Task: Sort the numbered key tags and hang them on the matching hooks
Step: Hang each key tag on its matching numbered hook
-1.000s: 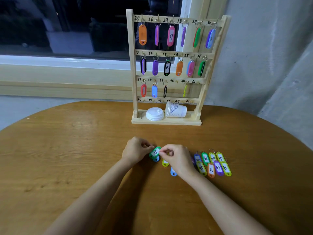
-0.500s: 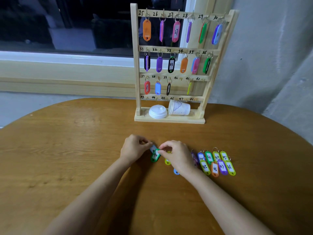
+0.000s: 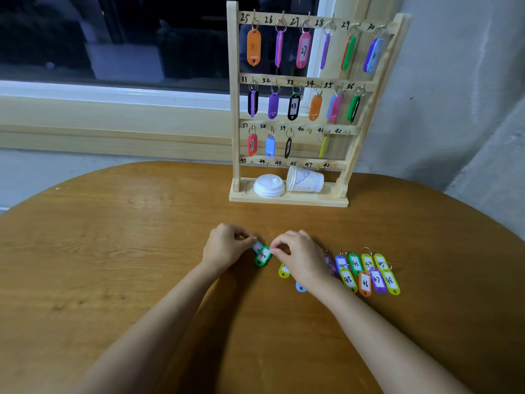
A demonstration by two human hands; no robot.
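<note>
Green tag 40 between hands, pinched at its top by right hand; pale blue tag, touching it, pinched by left hand; other tags on bench right of right hand.

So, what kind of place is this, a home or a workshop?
Probably a plain room indoors, at night; home or workshop, I cannot tell. A round brown wooden table stands by a dark window with a pale frame and a bare grey wall.

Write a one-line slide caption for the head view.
Left hand pinches a pale tag, right hand a green tag marked 40, before a rack whose hook 40 is bare.
</note>
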